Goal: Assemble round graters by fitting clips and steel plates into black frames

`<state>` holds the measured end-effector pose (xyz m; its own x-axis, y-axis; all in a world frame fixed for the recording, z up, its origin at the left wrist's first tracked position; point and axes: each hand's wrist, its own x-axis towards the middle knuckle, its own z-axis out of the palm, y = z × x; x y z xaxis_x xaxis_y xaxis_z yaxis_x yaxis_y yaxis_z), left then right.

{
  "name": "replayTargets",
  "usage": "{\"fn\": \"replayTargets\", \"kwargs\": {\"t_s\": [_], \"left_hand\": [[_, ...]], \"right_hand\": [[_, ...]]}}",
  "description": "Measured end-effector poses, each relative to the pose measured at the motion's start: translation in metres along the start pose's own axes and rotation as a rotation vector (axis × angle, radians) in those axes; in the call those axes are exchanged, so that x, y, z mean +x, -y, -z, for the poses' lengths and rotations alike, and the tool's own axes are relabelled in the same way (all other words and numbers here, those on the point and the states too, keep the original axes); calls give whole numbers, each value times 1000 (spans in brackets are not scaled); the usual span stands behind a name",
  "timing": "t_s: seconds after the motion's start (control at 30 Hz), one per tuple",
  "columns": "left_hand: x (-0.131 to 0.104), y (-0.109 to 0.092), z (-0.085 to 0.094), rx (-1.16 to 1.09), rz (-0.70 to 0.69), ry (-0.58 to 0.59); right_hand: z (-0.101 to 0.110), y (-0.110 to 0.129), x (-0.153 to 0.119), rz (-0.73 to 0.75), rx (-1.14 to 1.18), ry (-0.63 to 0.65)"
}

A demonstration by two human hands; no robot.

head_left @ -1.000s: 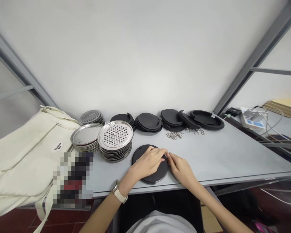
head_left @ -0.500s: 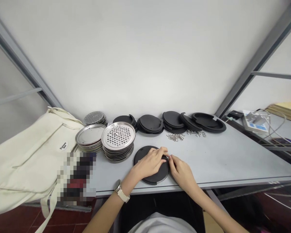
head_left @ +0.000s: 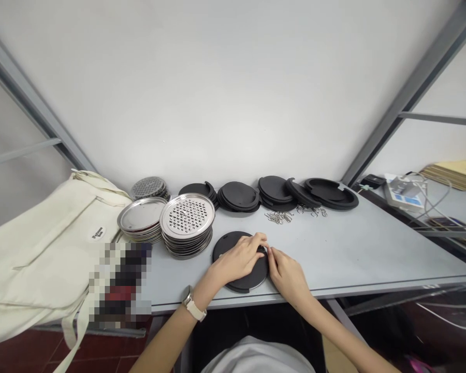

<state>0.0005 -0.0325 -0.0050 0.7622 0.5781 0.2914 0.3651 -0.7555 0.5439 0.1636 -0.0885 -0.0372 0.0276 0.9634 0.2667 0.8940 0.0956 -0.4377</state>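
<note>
A black round lid (head_left: 241,284) lies flat near the table's front edge, with a notch at its lower rim and a thin silvery edge beside it. Across its top rests my left hand (head_left: 241,258), fingers curled over the right part and closed on it. My right hand (head_left: 289,272) is at the lid's right rim, thumb and forefinger pinched beside my left fingertips. A tiny shiny metal piece, apparently a small metal clip (head_left: 264,249), shows between the fingertips; the fingers mostly hide it. Loose metal clips (head_left: 279,217) lie in a pile behind the lid.
Left of the lid stand stacks of metal grater discs (head_left: 187,216) and plain metal discs (head_left: 139,214). Stacked black lids (head_left: 238,196) and larger black rings (head_left: 347,201) line the wall. A cream bag (head_left: 50,243) covers the left end; a white box with cables (head_left: 404,192) sits right.
Both hands stay at the lid's right rim, their fingertips shifting only slightly. The whole view has moved a little, and the lid remains in place on the table.
</note>
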Motion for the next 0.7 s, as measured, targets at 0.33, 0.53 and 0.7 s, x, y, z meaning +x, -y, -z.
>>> {"fn": "replayTargets", "kwargs": {"t_s": [0.33, 0.53, 0.7], "left_hand": [[-2, 0, 2, -13, 4, 12], [4, -6, 8, 64, -50, -45], [-24, -56, 22, 117, -172, -508]], "right_hand": [[-2, 1, -2, 14, -11, -1], [2, -2, -1, 50, 50, -5], [5, -5, -2, 72, 182, -20]]}}
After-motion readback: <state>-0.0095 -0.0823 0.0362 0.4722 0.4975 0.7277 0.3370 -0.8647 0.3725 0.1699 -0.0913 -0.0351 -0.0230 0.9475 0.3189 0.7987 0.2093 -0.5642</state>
